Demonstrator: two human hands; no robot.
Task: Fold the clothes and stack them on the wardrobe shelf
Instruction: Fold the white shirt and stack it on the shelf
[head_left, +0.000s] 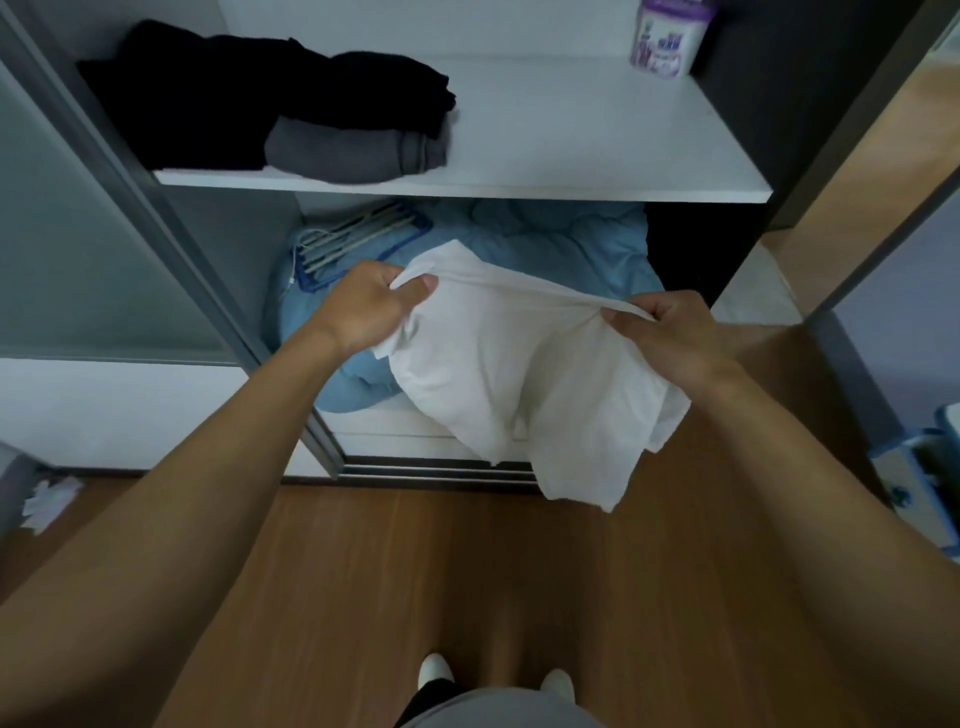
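Observation:
A white garment (519, 374) hangs in the air in front of the open wardrobe, held by its top edge. My left hand (371, 304) pinches its left corner and my right hand (670, 327) pinches its right corner, so the cloth is stretched between them and droops toward the floor. On the white wardrobe shelf (571, 150) above, at its left, lie folded black clothes (270, 88) partly on top of a folded grey piece (353, 150).
A purple-and-white container (667, 36) stands at the shelf's back right. Below the shelf a blue quilt (545, 244) fills the compartment, with a blue hanger rack (358, 239) on it. Sliding door frame (171, 260) at left. Wooden floor (415, 571) underfoot.

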